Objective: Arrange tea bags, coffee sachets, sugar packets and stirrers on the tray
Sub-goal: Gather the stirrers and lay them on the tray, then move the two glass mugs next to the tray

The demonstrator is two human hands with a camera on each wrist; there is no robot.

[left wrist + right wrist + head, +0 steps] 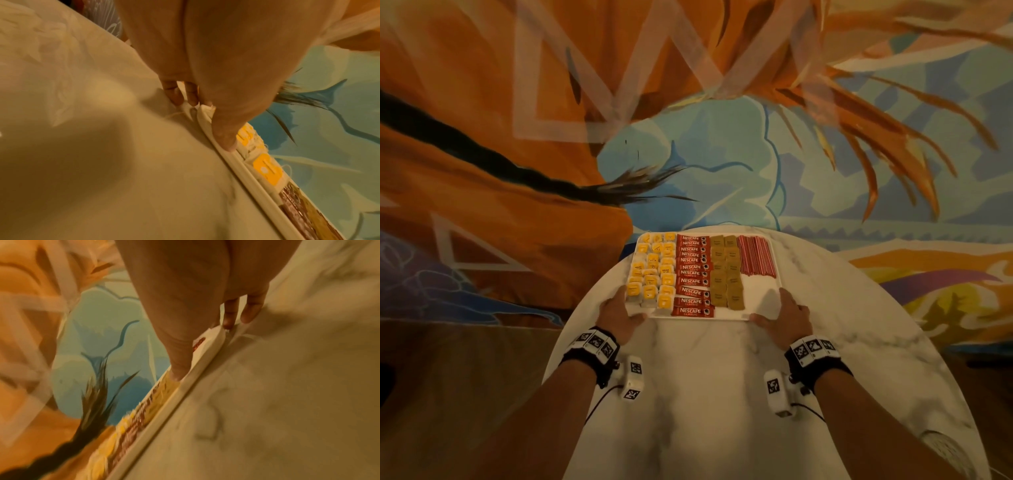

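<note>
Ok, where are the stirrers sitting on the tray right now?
In the head view the red stirrers fill the far right corner of the white tray, right of the brown sugar packets; the tray below them is bare, down to the right hand.

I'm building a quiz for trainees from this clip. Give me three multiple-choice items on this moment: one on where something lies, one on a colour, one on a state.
1. Where on the white tray do the red stirrers lie?
A. far right part
B. near left corner
C. centre

2. What colour are the tea bag tags?
A. green
B. yellow
C. blue

3. What are the hands doing?
A. both rest flat on the table, away from the tray
B. one lifts a sachet
C. each holds a near corner of the tray

Answers:
1. A: in the head view the stirrers fill the far right, beside the brown sugar packets.
2. B: the tags left of the Nescafe coffee sachets are yellow.
3. C: left hand and right hand each grip a near corner, thumbs on the rim.
</note>
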